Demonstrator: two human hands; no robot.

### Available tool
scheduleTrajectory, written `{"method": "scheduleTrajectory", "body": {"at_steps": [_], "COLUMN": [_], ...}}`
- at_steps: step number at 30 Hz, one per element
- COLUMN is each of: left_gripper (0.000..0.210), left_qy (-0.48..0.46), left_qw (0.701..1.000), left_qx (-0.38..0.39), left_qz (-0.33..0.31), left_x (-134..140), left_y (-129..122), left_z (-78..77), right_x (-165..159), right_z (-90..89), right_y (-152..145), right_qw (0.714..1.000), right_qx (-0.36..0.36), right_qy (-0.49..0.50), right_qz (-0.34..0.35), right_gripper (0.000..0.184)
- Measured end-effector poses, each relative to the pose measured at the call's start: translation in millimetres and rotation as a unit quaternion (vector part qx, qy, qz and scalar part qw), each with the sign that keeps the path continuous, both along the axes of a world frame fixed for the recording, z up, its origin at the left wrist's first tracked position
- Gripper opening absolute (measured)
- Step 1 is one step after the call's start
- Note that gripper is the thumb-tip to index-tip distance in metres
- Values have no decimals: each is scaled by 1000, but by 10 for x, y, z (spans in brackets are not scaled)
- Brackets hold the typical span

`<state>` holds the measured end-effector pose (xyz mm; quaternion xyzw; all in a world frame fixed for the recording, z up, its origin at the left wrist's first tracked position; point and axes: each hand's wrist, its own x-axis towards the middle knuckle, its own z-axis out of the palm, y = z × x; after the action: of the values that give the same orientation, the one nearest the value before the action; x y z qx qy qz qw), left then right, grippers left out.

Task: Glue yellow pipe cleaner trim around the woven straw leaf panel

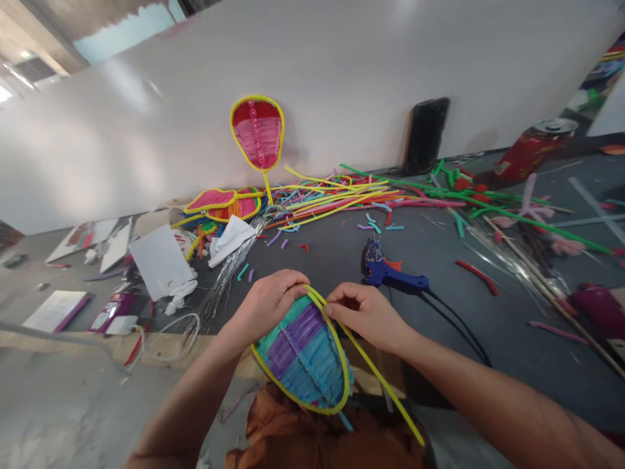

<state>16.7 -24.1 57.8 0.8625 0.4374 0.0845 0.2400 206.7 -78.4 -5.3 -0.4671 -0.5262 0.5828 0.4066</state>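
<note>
Between my hands is a leaf-shaped pipe-cleaner piece [305, 355], filled with teal, purple and blue rows and edged in yellow. My left hand [273, 299] is closed on its upper edge, thumb and fingers pinching the rim. With a pinch, my right hand [364, 312] grips the yellow pipe cleaner [381, 378] at the upper right edge. The pipe cleaner's free length slants down to the right, past the piece. The piece's lower end hangs over my lap. A blue hot glue gun [398, 277] lies on the table just beyond my right hand.
A pink and red leaf-shaped piece [258, 133] leans on the white wall. Many loose pipe cleaners [342, 198] lie along its foot. A phone [426, 135] and a red can [534, 153] stand at right. Paper [161, 260] and a purple box [113, 311] lie left.
</note>
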Motion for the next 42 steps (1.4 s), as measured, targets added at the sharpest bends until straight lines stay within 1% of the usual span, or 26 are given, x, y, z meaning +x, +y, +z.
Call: {"method": "scheduleTrajectory", "body": {"at_steps": [3,9,11,15,17,21,24,26,28,29,31,33,35,38,40,42], "left_gripper": [16,16,16,17,18,21,24,29,36,39,41,39,35,33,30,27], "left_qy": [-2,-22,-29,-29,-26,-19,-5,-15,-51,-75,-114,-110,-62,15,31,19], "left_qw": [1000,1000,1000,999,999,999,999,999,996,993,988,987,993,1000,999,998], "left_qx": [-2,-5,-4,-3,-3,-7,-20,-44,-62,-58,-21,27,43,0,-39,-59], "left_qz": [2,0,5,29,38,41,29,27,50,67,101,112,87,26,9,14], "left_x": [10,6,-3,-20,-24,-20,-32,-65,-119,-150,-209,-249,-263,-248,-229,-212], "left_y": [6,12,18,24,23,24,49,85,131,155,195,214,206,160,124,94], "left_z": [-34,-58,-56,-46,-45,-54,-49,-25,20,51,119,181,218,213,179,132], "right_x": [1,11,4,-23,-30,-31,-38,-44,-46,-44,-37,-30,-25,-25,-28,-32], "right_z": [20,-1,-31,-94,-110,-110,-115,-126,-135,-135,-126,-108,-90,-77,-81,-90], "right_y": [-13,-6,-1,2,5,15,19,18,17,16,16,17,18,17,13,7], "right_qw": [1000,999,999,994,989,986,985,984,984,983,982,981,982,983,983,984], "right_qx": [10,17,-1,-81,-105,-119,-131,-138,-137,-138,-143,-149,-147,-142,-141,-138], "right_qy": [-28,-39,-30,51,74,66,66,76,82,83,83,82,78,75,70,64], "right_qz": [-1,5,18,57,68,99,87,84,85,87,92,93,89,88,90,92], "right_gripper": [12,10,13,25,29,31,35,38,41,42,44,44,44,44,43,43]}}
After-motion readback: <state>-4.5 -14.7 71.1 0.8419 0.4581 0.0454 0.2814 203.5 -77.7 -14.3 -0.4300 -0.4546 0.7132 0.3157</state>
